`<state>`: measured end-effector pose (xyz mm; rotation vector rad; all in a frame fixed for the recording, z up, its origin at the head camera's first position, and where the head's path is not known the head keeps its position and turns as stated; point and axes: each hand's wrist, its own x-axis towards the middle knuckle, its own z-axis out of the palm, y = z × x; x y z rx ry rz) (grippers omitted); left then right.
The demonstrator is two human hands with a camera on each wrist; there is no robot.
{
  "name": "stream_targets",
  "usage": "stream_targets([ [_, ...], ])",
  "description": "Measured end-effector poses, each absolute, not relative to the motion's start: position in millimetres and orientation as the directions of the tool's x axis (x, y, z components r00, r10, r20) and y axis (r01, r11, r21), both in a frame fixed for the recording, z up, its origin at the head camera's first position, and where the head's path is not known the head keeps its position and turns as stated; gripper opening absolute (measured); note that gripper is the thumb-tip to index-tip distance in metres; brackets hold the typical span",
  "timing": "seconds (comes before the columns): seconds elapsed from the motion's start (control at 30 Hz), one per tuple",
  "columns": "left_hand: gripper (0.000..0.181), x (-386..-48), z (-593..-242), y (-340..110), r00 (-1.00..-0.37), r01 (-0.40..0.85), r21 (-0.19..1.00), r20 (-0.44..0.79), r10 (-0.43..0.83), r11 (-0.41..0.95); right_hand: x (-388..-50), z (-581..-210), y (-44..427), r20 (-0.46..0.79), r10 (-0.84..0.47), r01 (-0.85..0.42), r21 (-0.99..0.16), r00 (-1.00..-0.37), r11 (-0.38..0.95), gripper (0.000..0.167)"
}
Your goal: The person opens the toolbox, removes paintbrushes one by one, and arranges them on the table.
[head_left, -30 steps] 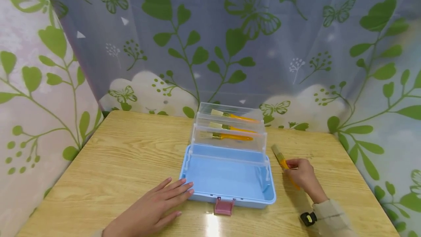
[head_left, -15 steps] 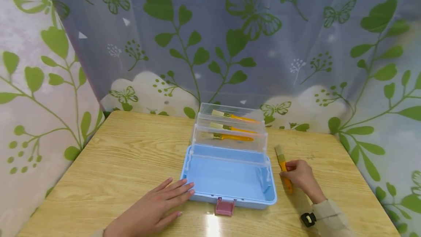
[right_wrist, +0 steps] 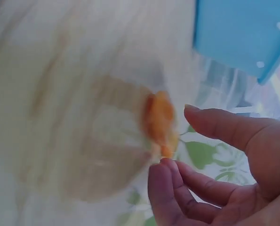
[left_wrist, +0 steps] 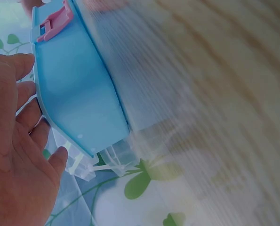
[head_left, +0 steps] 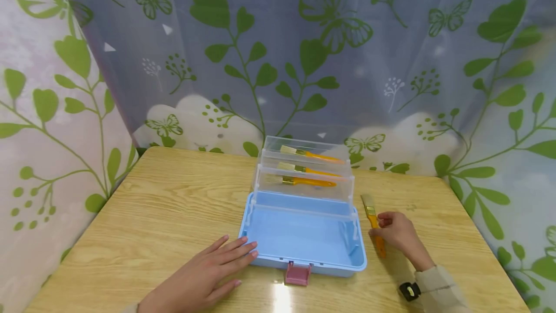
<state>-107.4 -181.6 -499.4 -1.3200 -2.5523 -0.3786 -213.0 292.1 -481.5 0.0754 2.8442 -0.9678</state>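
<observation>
A light blue storage box [head_left: 299, 235] with a pink latch [head_left: 297, 273] stands open on the table. Its clear tiered trays [head_left: 260, 185] are raised behind it and hold three orange-handled paintbrushes [head_left: 312, 182]. My left hand [head_left: 208, 272] lies with straight fingers at the box's front left corner, fingertips over the rim. To the right of the box, a loose paintbrush [head_left: 376, 233] lies on the wood, bristles pointing away. My right hand [head_left: 399, 233] is beside its handle. In the right wrist view, thumb and fingertips stand apart around the orange handle [right_wrist: 161, 117]; whether they touch it is unclear.
The wood-grain table [head_left: 173, 197] meets a patterned curtain [head_left: 278, 62] at its back edge, and more printed cloth hangs at both sides. A black wrist strap [head_left: 409, 291] sits at the right sleeve [head_left: 440, 286].
The loose paintbrush has turned from a slant to point more straight away, its handle nearer the box. My right thumb and fingers have parted from their grip. The left hand stays put.
</observation>
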Motion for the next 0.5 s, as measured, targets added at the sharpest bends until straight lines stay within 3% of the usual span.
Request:
stream_targets([
  [0.27,0.064,-111.6,-496.1,-182.6,-0.557,0.825,0.115,0.322,0.765,0.553,-192.7,-444.0,280.7,0.025,-0.088,-0.088,-0.533,-0.996,0.842,0.047],
  [0.5,0.067,-114.7,-503.2,-182.5,-0.524,0.842,0.063,0.329,0.786,0.536,-182.9,-404.8,261.0,0.231,-0.225,-0.318,-0.554,-0.947,0.769,0.036],
])
